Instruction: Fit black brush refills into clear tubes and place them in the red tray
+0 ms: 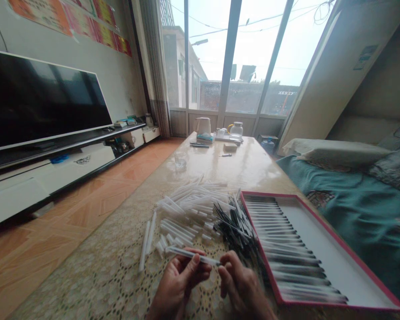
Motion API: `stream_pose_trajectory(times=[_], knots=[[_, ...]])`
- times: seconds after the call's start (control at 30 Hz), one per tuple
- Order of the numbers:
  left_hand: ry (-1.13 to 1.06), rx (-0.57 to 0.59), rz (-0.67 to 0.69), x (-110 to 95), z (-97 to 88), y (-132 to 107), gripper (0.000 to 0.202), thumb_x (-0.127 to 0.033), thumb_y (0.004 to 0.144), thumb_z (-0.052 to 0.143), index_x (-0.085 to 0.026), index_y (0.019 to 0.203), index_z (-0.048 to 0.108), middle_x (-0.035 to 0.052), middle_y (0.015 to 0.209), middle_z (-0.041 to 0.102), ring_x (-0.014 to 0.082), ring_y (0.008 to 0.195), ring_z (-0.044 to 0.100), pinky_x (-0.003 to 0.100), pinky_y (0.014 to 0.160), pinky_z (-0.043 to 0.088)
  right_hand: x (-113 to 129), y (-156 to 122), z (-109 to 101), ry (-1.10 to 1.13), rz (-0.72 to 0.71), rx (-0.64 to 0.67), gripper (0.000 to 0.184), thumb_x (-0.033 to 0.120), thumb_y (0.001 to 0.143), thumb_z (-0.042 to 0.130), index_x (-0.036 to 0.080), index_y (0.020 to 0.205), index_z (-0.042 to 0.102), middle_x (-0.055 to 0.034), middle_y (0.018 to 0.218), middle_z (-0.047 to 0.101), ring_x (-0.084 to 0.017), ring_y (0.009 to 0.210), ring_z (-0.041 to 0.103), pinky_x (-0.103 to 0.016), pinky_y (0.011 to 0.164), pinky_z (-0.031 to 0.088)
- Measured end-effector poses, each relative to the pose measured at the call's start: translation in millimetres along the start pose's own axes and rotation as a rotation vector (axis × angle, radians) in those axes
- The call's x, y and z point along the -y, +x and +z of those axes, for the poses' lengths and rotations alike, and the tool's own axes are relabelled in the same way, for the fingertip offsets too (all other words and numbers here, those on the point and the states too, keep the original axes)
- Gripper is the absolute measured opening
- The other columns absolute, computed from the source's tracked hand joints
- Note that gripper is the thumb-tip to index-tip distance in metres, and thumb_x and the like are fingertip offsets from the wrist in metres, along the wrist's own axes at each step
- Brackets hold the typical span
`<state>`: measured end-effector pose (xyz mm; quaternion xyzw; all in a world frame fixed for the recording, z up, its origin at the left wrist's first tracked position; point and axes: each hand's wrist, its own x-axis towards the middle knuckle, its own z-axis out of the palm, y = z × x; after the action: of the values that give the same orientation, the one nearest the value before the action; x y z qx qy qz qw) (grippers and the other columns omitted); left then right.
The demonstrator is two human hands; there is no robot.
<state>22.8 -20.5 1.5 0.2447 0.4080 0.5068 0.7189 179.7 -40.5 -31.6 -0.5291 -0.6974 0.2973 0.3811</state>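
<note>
My left hand [183, 275] is closed around a thin translucent white tube [195, 255] that lies nearly level above the table. At its right end, which looks dark, the fingers of my right hand [238, 278] pinch together. Just beyond my hands, a heap of white tubes [180, 229] is spread on the tablecloth, some short and some long. To the right of this heap lies a pile of thin black sticks [236, 226]. Beside my right hand stands a red-rimmed tray [333, 235], where white tubes with dark ends [293, 249] lie in a row.
The long table [116, 253] has a patterned cover. A drinking glass [180, 162], a small box [230, 146], a kettle [203, 126] and a glass jug [236, 130] stand farther back. A sofa [340, 186] is on the right; a television [46, 98] stands left.
</note>
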Motion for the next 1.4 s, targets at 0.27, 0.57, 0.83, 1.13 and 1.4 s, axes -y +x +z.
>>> stream_pose_trajectory(times=[0.27,0.57,0.83,1.13,1.4], knots=[[-0.004,0.018,-0.016,1.2,-0.8,-0.9,0.016,-0.023,0.064,0.076,-0.015,0.075,0.067,0.0024,0.065,0.07,0.0147,0.062,0.065,0.025,0.063,0.052,5.0,0.1,-1.8,0.061,0.031,0.023,0.039,0.046,0.096,0.021,0.022,0.072,0.041,0.0012,0.046,0.058,-0.011,0.042,0.055,-0.017,0.045,0.035],[0.011,0.055,-0.008,2.1,-3.3,2.5,0.015,-0.024,0.067,0.074,-0.014,0.077,0.067,0.0027,0.065,0.07,0.0141,0.062,0.064,0.025,0.063,0.051,5.2,-0.4,-1.3,0.095,0.02,0.024,0.033,0.045,0.095,0.026,0.022,0.078,0.043,0.0024,0.047,0.059,-0.011,0.042,0.055,-0.017,0.045,0.036],[0.166,0.144,0.025,6.5,-7.6,3.4,0.02,-0.029,0.067,0.074,-0.014,0.079,0.067,0.0057,0.066,0.071,0.0162,0.062,0.064,0.028,0.064,0.051,2.5,-0.9,-1.8,-0.115,-0.131,-0.075,0.025,0.036,0.094,0.034,0.02,0.088,0.051,-0.0013,0.071,0.061,-0.013,0.062,0.06,-0.019,0.054,0.042],[0.851,0.008,0.368,-13.8,-21.2,10.1,0.021,-0.032,0.079,0.056,-0.017,0.092,0.062,0.0051,0.077,0.066,0.0199,0.067,0.062,0.033,0.063,0.05,4.0,0.4,-11.5,-0.104,-0.122,-0.234,0.024,0.032,0.093,0.037,0.021,0.084,0.057,0.0,0.07,0.06,-0.013,0.062,0.059,-0.019,0.057,0.045],[1.509,-0.166,0.639,-31.5,-48.5,22.9,0.023,-0.008,0.077,0.042,-0.018,0.088,0.06,0.0088,0.091,0.062,0.0251,0.09,0.056,0.04,0.082,0.043,3.2,-0.9,-17.5,-0.065,0.003,-0.268,0.03,0.04,0.091,0.039,0.018,0.086,0.059,-0.0025,0.069,0.061,-0.013,0.055,0.056,-0.018,0.045,0.042]])
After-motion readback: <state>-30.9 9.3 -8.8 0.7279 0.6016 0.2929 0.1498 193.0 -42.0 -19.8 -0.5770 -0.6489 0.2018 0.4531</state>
